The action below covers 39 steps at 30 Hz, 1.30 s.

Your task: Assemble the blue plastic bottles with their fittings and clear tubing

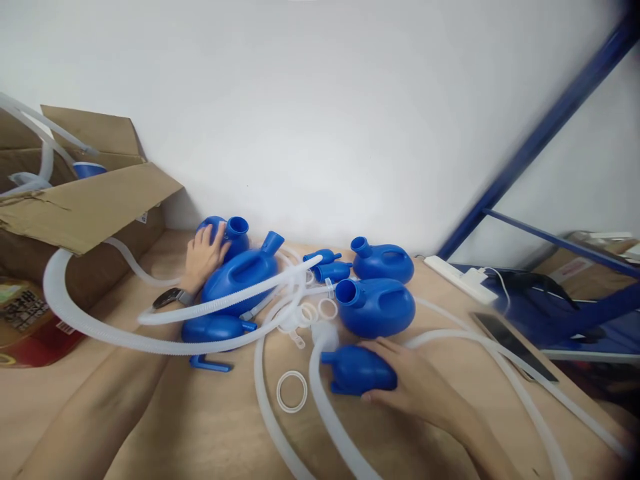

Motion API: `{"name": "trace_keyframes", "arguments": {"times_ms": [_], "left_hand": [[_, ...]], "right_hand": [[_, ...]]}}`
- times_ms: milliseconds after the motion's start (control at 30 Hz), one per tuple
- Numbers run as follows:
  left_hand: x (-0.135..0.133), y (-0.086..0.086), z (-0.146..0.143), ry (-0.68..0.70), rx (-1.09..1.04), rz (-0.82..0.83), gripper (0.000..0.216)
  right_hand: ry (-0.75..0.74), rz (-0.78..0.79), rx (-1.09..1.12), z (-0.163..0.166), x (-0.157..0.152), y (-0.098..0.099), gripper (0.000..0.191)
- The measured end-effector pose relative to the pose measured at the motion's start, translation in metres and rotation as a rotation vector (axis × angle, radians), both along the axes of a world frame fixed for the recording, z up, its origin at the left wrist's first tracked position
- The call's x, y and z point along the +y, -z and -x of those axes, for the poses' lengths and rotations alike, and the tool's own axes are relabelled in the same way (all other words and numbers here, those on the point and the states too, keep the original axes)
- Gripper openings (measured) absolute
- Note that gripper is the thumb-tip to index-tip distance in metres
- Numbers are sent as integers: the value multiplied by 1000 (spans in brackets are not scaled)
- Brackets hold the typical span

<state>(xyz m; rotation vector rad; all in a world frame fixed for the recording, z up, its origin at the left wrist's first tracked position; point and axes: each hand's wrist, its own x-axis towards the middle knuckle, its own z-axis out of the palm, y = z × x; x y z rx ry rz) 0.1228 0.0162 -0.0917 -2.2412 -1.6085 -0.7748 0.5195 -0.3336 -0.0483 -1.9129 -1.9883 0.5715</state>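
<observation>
My left hand (204, 257) reaches to the back left and lies over a blue plastic urinal bottle (237, 233), its fingers curled onto the body. In front of that bottle is another blue urinal bottle (245, 277) with a spout tilted up. My right hand (407, 377) grips a blue plastic cup-shaped adapter (363, 369) with a narrow spout, fingers above and thumb below. Near it lie a white ring (292, 391) and a white corrugated hose (325, 393). A further blue adapter (213, 328) rests near my left wrist.
Two blue urinal bottles (377, 308) stand right of centre, with small blue adapters (333, 271) beside them. An open cardboard box (95, 207) with hoses is on the left. A power strip (460, 279) and phone (513, 343) lie right, near a blue metal frame (540, 123).
</observation>
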Motion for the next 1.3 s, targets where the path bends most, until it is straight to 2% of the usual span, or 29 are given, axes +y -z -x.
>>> {"name": "trace_keyframes", "arguments": {"times_ms": [67, 167, 333, 433, 600, 733, 800, 867, 933, 1067, 1167, 1233, 1300], "left_hand": [[2, 3, 2, 23, 44, 46, 72], [7, 9, 5, 61, 121, 88, 74], [15, 13, 11, 83, 239, 125, 66], [15, 15, 13, 90, 302, 130, 59], [6, 20, 11, 148, 351, 121, 61], [-10, 23, 16, 172, 325, 83, 63], [-20, 21, 23, 175, 309, 56, 64], [-29, 16, 31, 207, 329, 40, 70], [-37, 11, 37, 238, 335, 32, 74], [-47, 11, 44, 255, 157, 8, 60], [-50, 21, 44, 166, -53, -50, 47], [-51, 28, 43, 105, -144, -68, 45], [-53, 32, 42, 101, -183, -68, 45]], "right_hand": [[-15, 57, -28, 2, 2, 2, 79], [-64, 22, 10, -5, 6, 4, 82], [-269, -71, 58, -22, 15, 7, 70], [-335, -122, 11, -17, 21, 13, 70], [-254, -130, 82, 21, 29, 32, 85], [-11, -48, 286, 50, 31, 54, 82], [61, -37, 388, 55, 31, 64, 81], [60, -79, 492, 55, 32, 70, 81], [29, -114, 568, 53, 33, 70, 69], [-52, -120, 617, 52, 35, 60, 45], [-35, -154, 657, 53, 36, 63, 48], [-3, -175, 691, 52, 37, 70, 51], [9, -184, 704, 49, 36, 77, 57]]}}
